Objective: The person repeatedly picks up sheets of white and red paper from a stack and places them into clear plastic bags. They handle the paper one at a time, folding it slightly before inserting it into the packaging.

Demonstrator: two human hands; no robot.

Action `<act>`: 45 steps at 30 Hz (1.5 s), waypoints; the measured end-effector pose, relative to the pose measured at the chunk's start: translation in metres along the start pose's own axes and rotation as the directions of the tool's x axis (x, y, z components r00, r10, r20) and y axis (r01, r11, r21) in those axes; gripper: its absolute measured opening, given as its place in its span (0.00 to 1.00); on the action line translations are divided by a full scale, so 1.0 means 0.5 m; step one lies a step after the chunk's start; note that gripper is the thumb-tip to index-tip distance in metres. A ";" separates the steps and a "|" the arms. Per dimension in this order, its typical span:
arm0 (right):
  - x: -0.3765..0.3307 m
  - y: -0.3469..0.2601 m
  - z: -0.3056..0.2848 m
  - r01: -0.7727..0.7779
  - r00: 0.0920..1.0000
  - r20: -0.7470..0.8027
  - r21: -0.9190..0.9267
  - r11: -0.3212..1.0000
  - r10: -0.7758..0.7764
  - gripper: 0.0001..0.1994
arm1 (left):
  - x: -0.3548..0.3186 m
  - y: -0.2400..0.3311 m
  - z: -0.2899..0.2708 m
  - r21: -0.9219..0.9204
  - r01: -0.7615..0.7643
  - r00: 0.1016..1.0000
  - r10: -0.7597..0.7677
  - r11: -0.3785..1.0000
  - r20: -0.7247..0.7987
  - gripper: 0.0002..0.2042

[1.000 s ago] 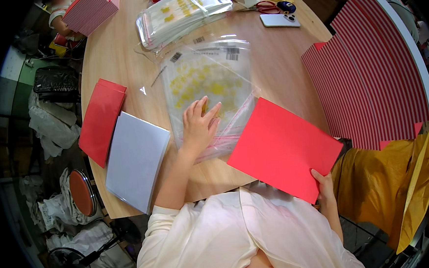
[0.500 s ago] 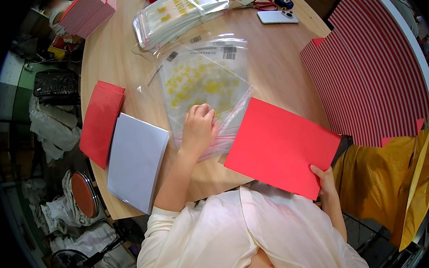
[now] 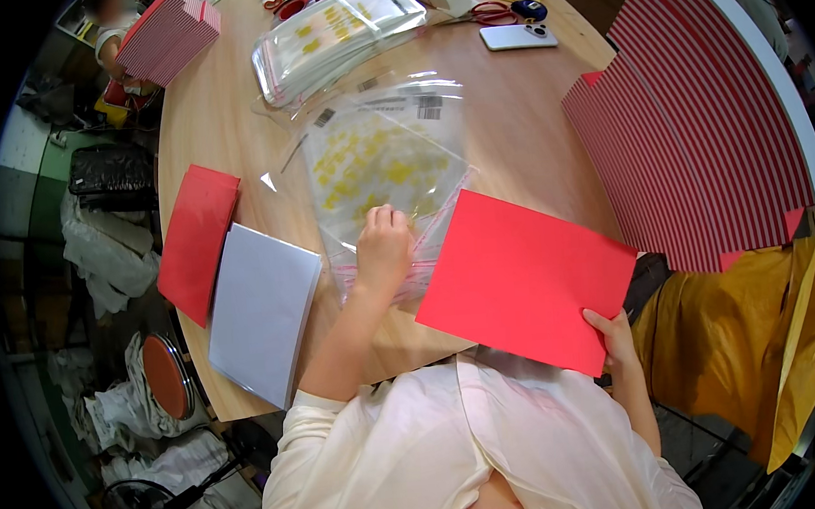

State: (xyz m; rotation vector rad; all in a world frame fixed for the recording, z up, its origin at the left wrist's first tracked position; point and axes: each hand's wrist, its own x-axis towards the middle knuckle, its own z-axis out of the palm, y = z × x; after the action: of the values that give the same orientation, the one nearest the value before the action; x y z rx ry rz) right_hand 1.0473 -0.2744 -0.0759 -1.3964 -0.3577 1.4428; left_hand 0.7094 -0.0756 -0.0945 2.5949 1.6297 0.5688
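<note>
In front of me, a loose pile of clear plastic bags (image 3: 379,168) with yellow printing and barcodes is spread on the table. My left hand (image 3: 386,251) rests on the near part of the pile, fingers curled together at the plastic; the fingertips are partly hidden. My right hand (image 3: 610,335) grips a flat red card (image 3: 526,280) by its lower right corner, thumb on top and fingers underneath. The card is tilted above the table's near edge, close to the bags. Left of my forearm lie a stack of pale white-blue sheets (image 3: 266,310) and a red stack (image 3: 198,239).
A banded bundle of bags (image 3: 338,35) stands at the back, beside scissors (image 3: 494,13) and a white phone (image 3: 518,37). Red-and-white striped stacks rise at right (image 3: 698,125) and far left (image 3: 170,36). Yellow cloth (image 3: 730,337) hangs at right; a stool (image 3: 165,377) stands left.
My left hand has shifted slightly to the right over the bags, its fingers still curled. The red card stays in my right hand, nearly unmoved. The whole view has shifted a little.
</note>
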 end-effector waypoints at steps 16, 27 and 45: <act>0.031 -0.008 0.010 -0.080 0.992 0.107 0.062 0.995 0.073 0.15 | -0.006 -0.016 -0.034 -0.148 -0.027 0.998 0.036 0.989 0.060 0.09; 0.026 -0.023 0.036 -0.118 0.986 0.120 0.033 0.992 0.113 0.14 | -0.044 -0.020 -0.007 -0.259 0.081 0.981 -0.122 0.963 -0.148 0.06; 0.026 0.035 0.064 0.017 1.000 0.004 0.099 0.995 -0.017 0.16 | -0.130 0.042 -0.048 -0.536 0.600 0.701 -0.714 0.594 -0.007 0.24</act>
State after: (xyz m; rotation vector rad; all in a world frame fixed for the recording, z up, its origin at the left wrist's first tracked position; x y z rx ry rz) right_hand 1.0148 -0.2572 -0.0883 -1.3079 -0.2963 1.4311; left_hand 0.6948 -0.1460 -0.0865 1.4286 1.9947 1.0525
